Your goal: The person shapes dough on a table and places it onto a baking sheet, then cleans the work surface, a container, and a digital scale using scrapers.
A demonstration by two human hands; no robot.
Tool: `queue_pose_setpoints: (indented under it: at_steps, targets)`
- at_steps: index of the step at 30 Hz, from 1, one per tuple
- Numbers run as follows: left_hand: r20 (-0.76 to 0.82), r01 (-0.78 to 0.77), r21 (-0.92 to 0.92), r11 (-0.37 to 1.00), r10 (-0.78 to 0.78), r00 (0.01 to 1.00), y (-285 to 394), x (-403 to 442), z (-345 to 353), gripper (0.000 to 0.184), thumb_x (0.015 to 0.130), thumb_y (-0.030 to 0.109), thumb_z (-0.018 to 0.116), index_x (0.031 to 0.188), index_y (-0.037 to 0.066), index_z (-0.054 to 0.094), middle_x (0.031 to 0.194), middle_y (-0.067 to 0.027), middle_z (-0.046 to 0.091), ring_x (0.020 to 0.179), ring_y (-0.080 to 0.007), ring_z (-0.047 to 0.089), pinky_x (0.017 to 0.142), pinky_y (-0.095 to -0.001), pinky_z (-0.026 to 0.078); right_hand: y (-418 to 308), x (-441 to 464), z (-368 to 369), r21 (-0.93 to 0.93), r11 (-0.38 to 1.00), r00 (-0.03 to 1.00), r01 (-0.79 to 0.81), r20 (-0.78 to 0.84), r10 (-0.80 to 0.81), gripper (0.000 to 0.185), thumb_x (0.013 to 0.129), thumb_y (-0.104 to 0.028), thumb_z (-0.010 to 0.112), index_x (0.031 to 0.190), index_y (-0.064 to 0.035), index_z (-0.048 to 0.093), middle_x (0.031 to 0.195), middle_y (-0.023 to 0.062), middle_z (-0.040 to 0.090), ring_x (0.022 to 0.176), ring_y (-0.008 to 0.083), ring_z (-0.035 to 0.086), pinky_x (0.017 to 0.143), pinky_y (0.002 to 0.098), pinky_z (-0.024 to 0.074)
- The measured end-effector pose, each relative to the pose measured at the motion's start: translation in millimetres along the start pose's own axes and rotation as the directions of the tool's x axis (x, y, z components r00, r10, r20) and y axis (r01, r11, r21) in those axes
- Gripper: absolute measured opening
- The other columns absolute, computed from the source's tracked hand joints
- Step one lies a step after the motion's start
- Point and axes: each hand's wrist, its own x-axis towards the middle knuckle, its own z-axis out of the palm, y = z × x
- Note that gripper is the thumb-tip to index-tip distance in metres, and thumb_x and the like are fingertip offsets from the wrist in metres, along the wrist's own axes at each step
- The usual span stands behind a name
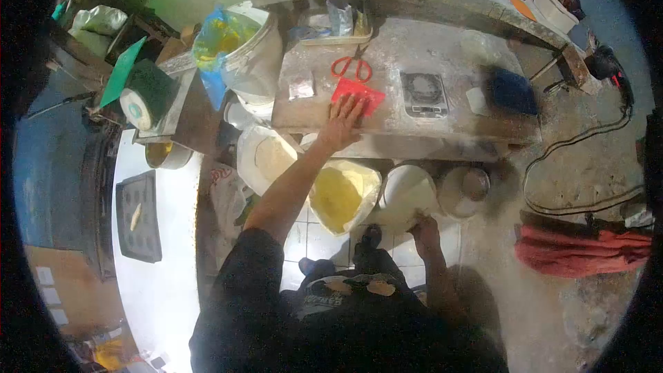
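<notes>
My left hand (pixel 343 121) reaches over the work table, its fingers stretched out on a flat red sheet or packet (pixel 369 99). Just beyond it lie scissors with red handles (pixel 360 69). To the right of that hand sits a small digital scale (pixel 424 94); on the left lies a small whitish packet (pixel 301 87). Low by my right side, my right hand (pixel 426 231) has its fingers closed at the edge of something pale (pixel 402 215), too blurred to name, in front of a round white bucket (pixel 407 188).
Below the table's front edge stand a lined tub of yellow powder (pixel 338 197) and a tub of pale powder (pixel 269 155). A large white bucket (pixel 255 55) is at the left. A dark blue object (pixel 512 90) lies on the right. A cable (pixel 528 173) crosses the floor.
</notes>
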Motion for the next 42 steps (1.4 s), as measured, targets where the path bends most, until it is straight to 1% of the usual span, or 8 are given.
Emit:
queue_pose_setpoints:
  at_steps: [3, 6, 12, 21, 29, 35, 38, 42]
  targets:
    - [0.004, -0.011, 0.104, 0.995, 0.011, 1.0, 0, 6, 15, 0.087, 0.08, 0.031, 0.076, 0.153, 0.015, 0.031, 0.153, -0.0124, 0.037, 0.139, -0.0399, 0.036, 0.111, -0.0602, 0.031, -14, 4, -11, -0.351, 0.936, 0.999, -0.04, -0.046, 0.025, 0.038, 0.097, -0.021, 0.06, 0.13, -0.0053, 0.053, 0.124, 0.0098, 0.058, 0.11, 0.026, 0.059, 0.086, 0.0415, 0.0522]
    - [-0.07, -0.02, 0.216, 0.976, 0.036, 0.997, -15, -18, 33, 0.071, 0.082, 0.027, 0.073, 0.145, 0.015, 0.043, 0.145, -0.0109, 0.045, 0.133, -0.0361, 0.042, 0.111, -0.0571, 0.032, -14, 12, -11, 0.2, 0.976, 0.996, -0.082, -0.01, 0.085, 0.036, 0.096, -0.014, 0.06, 0.13, -0.0059, 0.054, 0.124, 0.011, 0.058, 0.112, 0.0263, 0.057, 0.085, 0.0399, 0.0531]
    - [-0.241, 0.143, -0.18, 0.973, -0.185, 0.953, -14, -27, -34, 0.031, 0.091, 0.021, 0.067, 0.12, 0.01, 0.065, 0.106, -0.0071, 0.065, 0.099, -0.0314, 0.062, 0.096, -0.0454, 0.047, -22, 44, -4, -0.855, 0.484, 0.982, 0.185, 0.183, -0.053, 0.043, 0.095, -0.015, 0.061, 0.135, -0.0045, 0.051, 0.128, 0.0121, 0.056, 0.112, 0.024, 0.056, 0.084, 0.0364, 0.0529]
    - [0.125, -0.11, -0.978, -0.176, -0.923, 0.365, -30, -218, -86, 0.023, 0.1, 0.014, 0.056, 0.119, 0.001, 0.06, 0.109, -0.0093, 0.068, 0.101, -0.0203, 0.066, 0.092, -0.0389, 0.053, -71, 80, 247, -0.704, 0.457, 0.823, 0.543, 0.554, -0.126, 0.034, 0.097, -0.025, 0.058, 0.116, 0.003, 0.061, 0.1, 0.021, 0.069, 0.09, 0.0333, 0.066, 0.082, 0.0446, 0.05]
    - [-0.031, -0.184, -0.982, 0.052, -0.993, -0.117, 21, -412, -113, 0.027, 0.105, 0.022, 0.052, 0.126, 0.006, 0.056, 0.113, -0.0075, 0.067, 0.103, -0.0195, 0.065, 0.095, -0.0382, 0.051, 126, -48, 424, -0.102, 0.072, 0.094, 0.992, 0.99, 0.108, 0.011, 0.089, -0.006, 0.055, 0.097, 0.001, 0.055, 0.09, 0.0229, 0.063, 0.082, 0.0374, 0.067, 0.068, 0.0471, 0.0584]
    - [-0.125, -0.197, -0.955, 0.222, -0.903, -0.412, 23, -612, -135, 0.027, 0.104, 0.024, 0.053, 0.124, 0.005, 0.055, 0.11, -0.0074, 0.065, 0.095, -0.0183, 0.064, 0.087, -0.0401, 0.055, 271, -111, 487, -0.225, 0.012, 0.196, 0.974, 0.87, 0.452, 0.016, 0.088, -0.009, 0.053, 0.102, 0.0003, 0.054, 0.091, 0.0199, 0.064, 0.083, 0.0379, 0.067, 0.069, 0.0487, 0.0566]
    - [-0.05, -0.255, -0.942, 0.216, -0.845, -0.532, 44, -692, -150, 0.028, 0.103, 0.025, 0.056, 0.124, 0.006, 0.056, 0.111, -0.0068, 0.065, 0.097, -0.0178, 0.065, 0.089, -0.0393, 0.055, 321, -208, 497, 0.313, 0.307, -0.361, 0.899, 0.926, 0.114, 0.018, 0.088, -0.011, 0.053, 0.104, -0.002, 0.057, 0.089, 0.0189, 0.064, 0.083, 0.0386, 0.065, 0.073, 0.0509, 0.0552]
    - [-0.073, -0.255, -0.929, 0.27, -0.805, -0.588, 81, -733, -167, 0.029, 0.102, 0.025, 0.057, 0.124, 0.006, 0.056, 0.112, -0.006, 0.065, 0.101, -0.0175, 0.065, 0.091, -0.038, 0.055, 379, -237, 529, -0.016, 0.169, -0.088, 0.985, 0.804, 0.588, 0.016, 0.091, -0.014, 0.053, 0.104, -0.0051, 0.057, 0.094, 0.0166, 0.064, 0.088, 0.0364, 0.065, 0.071, 0.0501, 0.0548]
